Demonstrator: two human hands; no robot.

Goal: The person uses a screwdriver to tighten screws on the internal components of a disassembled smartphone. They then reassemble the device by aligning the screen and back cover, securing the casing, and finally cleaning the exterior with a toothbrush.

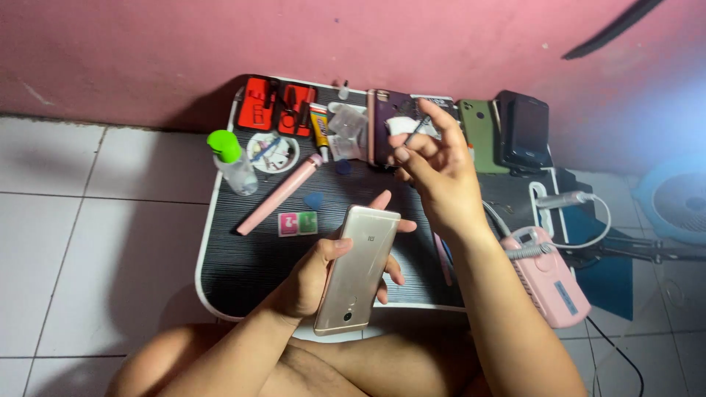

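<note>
- Gold smartphone [358, 268] is gripped back-up in left hand [318, 278], fingers clamped along its edges, above the black lap table [243, 261].
- Thin metal tool [416, 132] is pinched between right hand [435, 175] fingertips, raised over the table.
- Judged: tool readied; next, its tip must be brought to the phone's edge precisely.

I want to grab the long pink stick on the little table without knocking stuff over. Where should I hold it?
Probably around the middle of the pink stick, coming from above. It lies flat and slanted on the black table, with bare tabletop on both sides there. Its top end sits close to the round dish and glue tube.
</note>
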